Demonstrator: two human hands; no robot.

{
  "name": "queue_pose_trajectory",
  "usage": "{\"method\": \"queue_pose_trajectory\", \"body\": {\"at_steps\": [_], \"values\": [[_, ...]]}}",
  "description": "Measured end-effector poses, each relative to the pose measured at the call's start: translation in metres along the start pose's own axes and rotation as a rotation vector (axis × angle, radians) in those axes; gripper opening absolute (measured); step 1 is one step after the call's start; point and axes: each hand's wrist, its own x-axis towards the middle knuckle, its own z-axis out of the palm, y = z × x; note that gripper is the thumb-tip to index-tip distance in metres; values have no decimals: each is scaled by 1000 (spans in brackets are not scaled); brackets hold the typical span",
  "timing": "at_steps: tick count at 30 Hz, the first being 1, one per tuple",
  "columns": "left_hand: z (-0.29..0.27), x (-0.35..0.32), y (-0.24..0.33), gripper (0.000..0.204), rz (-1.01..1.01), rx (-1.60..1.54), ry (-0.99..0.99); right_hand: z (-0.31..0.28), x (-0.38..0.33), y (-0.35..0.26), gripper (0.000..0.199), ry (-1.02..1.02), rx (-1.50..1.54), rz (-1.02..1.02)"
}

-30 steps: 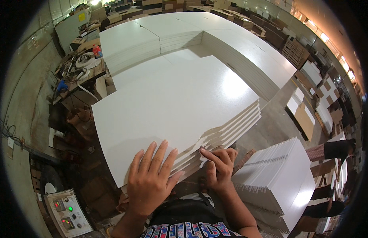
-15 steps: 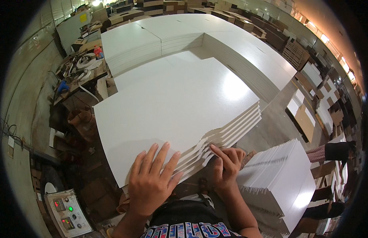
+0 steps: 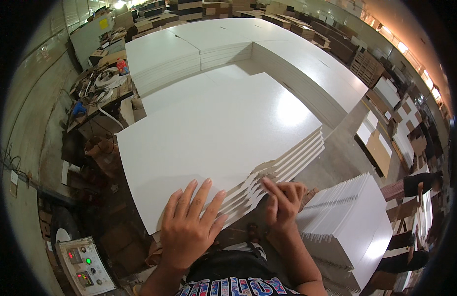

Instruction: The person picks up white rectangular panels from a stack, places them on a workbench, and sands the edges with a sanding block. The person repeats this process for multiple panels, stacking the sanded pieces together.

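A wide white board (image 3: pixel 203 133) lies flat on top of a stack in front of me. Along its near right side the stacked layers are fanned in steps, with a wavy notch (image 3: pixel 253 185) across their edges. My left hand (image 3: pixel 189 224) rests palm down on the top board's near edge, its fingers spread. At the notch, my right hand (image 3: pixel 283 204) points its index finger to the layered edges, the fingertip touching or very close. Its thumb stands apart from that finger, the other fingers are folded, and nothing shows in its grasp.
Higher stacks of white boards (image 3: pixel 307 54) border the far side. A row of upright white panels (image 3: pixel 347 227) stands at my right. On the left are a cluttered bench (image 3: pixel 102 91) and a control box (image 3: pixel 85 266). A person (image 3: pixel 418 187) is at the far right.
Both hands keep nearly the same place and pose, with only a slight shift. At the far right, the other person's arm has come further into view. The boards have not visibly moved.
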Motion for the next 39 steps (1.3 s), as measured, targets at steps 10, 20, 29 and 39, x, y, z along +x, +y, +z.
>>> {"method": "queue_pose_trajectory", "body": {"at_steps": [10, 20, 29, 39], "values": [[0, 0, -1, 54, 5, -12, 3, -12, 5, 12, 50, 30, -212, 12], [-1, 0, -3, 53, 15, -25, 0, -1, -3, 6, 44, -96, -264, 26], [0, 1, -1, 51, 12, -10, -13, 1, 43, 11, 48, -125, -422, 51], [3, 2, -4, 52, -11, -34, -47, -15, -72, 17, 53, -29, -332, 58]]}}
